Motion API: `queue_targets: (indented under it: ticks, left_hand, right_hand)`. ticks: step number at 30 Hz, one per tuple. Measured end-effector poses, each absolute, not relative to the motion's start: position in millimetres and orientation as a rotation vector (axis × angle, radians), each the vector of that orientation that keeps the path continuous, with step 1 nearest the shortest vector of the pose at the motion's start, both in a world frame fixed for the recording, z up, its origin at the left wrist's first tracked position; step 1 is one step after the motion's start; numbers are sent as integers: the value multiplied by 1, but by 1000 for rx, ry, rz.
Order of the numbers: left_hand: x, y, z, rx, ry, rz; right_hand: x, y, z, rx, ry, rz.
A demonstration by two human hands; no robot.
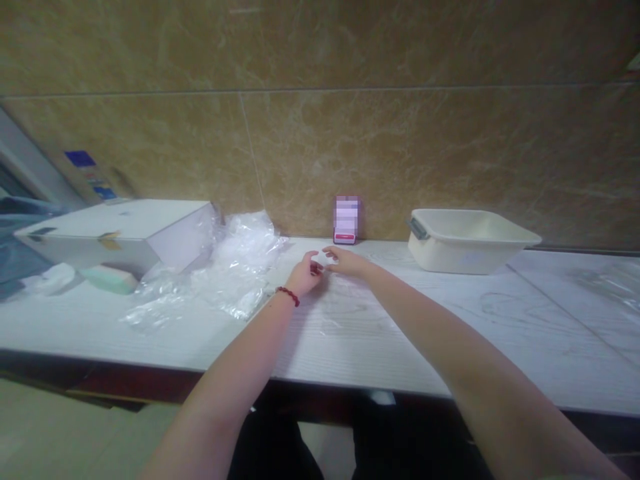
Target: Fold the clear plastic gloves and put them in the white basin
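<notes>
My left hand [306,275], with a dark red bead bracelet [289,295] on its wrist, is in front of the wall over the middle of the table. Its fingers are curled in. Close beside it, my right hand [349,261] reaches in from the right with thumb and fingers bent together. A small whitish, see-through piece [321,259] shows between the fingertips of both hands; its kind is too blurred to tell. Just behind the hands a phone [346,220] with a lit, blurred screen leans upright against the wall.
Crumpled clear plastic bags [245,260] lie to the left, against a white box [125,223]. Beside the box's front sits a pale green and pink block [110,278]. On the right stand a cream plastic basin [455,257] and more clear plastic [617,283]. The table's front edge [350,385] is near my body.
</notes>
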State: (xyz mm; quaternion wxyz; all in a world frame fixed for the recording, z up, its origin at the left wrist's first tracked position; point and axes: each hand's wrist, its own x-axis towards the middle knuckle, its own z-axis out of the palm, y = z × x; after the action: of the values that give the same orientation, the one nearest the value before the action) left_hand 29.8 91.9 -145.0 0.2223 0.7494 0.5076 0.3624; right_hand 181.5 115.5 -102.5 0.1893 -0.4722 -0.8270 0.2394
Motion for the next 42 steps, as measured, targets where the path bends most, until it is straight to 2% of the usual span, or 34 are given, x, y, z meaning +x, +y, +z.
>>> queue_targets:
  ticks: [4,10,19,27,42]
  left_hand:
    - [30,90,-143,2108,1433,1013]
    - [27,89,-145,2167,1654,806]
    - [17,91,-140,2341,1533,684]
    - [-6,99,-134,2552,1528,672]
    - [-1,100,-146,2686,1590,342]
  right_hand:
    - [180,128,-107,-1212,-2408,793]
    - [192,119,-105,-1109,-2398,467]
    - [216,98,-121,-1030,-2446,249]
    - [218,105,-137,-990,-2494,249]
    - [219,108,-144,-1112,-2451,223]
